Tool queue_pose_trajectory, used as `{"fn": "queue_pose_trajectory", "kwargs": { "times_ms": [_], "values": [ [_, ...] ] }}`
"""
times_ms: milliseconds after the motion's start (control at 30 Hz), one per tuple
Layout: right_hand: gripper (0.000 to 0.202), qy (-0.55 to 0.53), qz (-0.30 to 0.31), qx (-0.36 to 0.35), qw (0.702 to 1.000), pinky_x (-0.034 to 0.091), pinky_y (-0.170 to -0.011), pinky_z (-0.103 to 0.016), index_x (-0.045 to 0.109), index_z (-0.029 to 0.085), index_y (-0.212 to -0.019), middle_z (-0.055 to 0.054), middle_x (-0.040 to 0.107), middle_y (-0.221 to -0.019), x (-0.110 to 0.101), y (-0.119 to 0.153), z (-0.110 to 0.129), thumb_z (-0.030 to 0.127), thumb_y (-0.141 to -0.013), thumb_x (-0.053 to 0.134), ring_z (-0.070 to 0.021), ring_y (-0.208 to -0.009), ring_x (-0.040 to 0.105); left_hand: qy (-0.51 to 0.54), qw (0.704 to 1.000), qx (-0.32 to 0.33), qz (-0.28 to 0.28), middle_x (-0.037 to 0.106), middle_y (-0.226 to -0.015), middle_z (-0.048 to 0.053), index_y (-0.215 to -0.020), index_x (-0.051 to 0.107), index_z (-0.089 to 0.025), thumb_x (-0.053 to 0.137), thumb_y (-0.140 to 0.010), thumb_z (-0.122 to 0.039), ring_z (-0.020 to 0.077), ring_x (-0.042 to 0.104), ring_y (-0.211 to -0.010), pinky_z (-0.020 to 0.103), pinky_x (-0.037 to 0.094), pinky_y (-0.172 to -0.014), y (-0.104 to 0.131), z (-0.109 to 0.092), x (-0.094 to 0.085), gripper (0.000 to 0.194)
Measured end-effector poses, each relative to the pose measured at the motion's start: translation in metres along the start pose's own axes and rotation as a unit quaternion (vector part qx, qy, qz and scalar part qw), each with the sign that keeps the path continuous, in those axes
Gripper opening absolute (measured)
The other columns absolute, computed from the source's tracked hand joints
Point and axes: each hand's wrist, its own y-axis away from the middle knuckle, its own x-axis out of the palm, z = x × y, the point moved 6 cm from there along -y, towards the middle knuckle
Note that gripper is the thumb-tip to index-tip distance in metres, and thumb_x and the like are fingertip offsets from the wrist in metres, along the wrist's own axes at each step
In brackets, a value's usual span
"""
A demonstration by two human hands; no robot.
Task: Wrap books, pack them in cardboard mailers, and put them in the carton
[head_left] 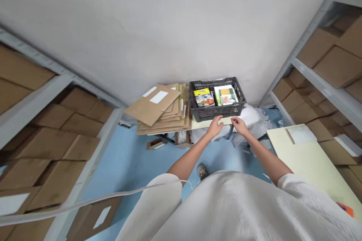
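Both my hands are stretched out in front of a black plastic crate [216, 113], close to its near side. My left hand [215, 127] has its fingers apart and curved, and I see nothing in it. Level with it, my right hand [240, 125] is loosely curved near the crate's right front corner, also with nothing visible in it. Inside the crate lie a yellow picture book [204, 98] on the left and a white-and-green book [226, 95] on the right. The crate stands on a pale table [199, 124] against the wall.
Flattened cardboard packages [154, 105] are stacked left of the crate. Clear plastic wrapping [256, 122] bulges at its right. Shelves of cardboard boxes [48, 147] line both sides. A cream table [305, 158] stands at right. A whitish cord [113, 196] crosses at lower left.
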Motion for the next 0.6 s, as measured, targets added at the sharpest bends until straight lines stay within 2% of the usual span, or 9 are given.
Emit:
{"fn": "queue_pose_trajectory", "kwargs": {
  "times_ms": [167,333,467,600],
  "values": [
    [0.028,0.0,0.08,-0.092,0.992,0.056,-0.102,-0.038,0.074,0.021,-0.107,-0.008,0.079,-0.113,0.138,-0.014,0.082,0.036,-0.091,0.057,-0.0213,-0.103,0.072,-0.002,0.997,0.015,-0.074,0.068,-0.142,0.012,-0.14,0.068,-0.023,0.064,-0.093,-0.014,0.026,0.067,-0.131,0.045,0.05,-0.12,0.029,0.053,-0.123,0.047],
    [0.026,0.007,0.149,-0.121,0.981,0.057,-0.101,-0.038,0.074,0.021,-0.106,-0.007,0.079,-0.109,0.257,-0.02,0.132,0.033,-0.089,0.059,-0.0211,-0.1,0.072,0.002,0.989,-0.042,-0.143,0.071,-0.139,0.011,-0.139,0.066,-0.022,0.062,-0.092,-0.015,0.0253,0.067,-0.131,0.045,0.051,-0.119,0.056,0.118,-0.228,0.048],
    [0.022,0.03,0.199,-0.125,0.972,0.057,-0.102,-0.039,0.075,0.021,-0.103,-0.006,0.079,-0.111,0.329,-0.024,0.155,0.028,-0.087,0.061,-0.0205,-0.099,0.073,0.023,0.969,-0.099,-0.227,0.072,-0.136,0.012,-0.131,0.068,-0.021,0.061,-0.091,-0.014,0.0264,0.069,-0.128,0.046,0.052,-0.117,0.079,0.172,-0.3,0.041],
    [0.021,0.06,0.227,-0.107,0.966,0.058,-0.101,-0.038,0.075,0.021,-0.102,-0.006,0.08,-0.114,0.38,-0.029,0.167,0.024,-0.087,0.061,-0.0196,-0.099,0.073,0.035,0.918,-0.189,-0.348,0.072,-0.127,0.014,-0.116,0.069,-0.019,0.062,-0.088,-0.014,0.0287,0.069,-0.125,0.047,0.05,-0.117,0.097,0.225,-0.365,0.029]
  ]
}}
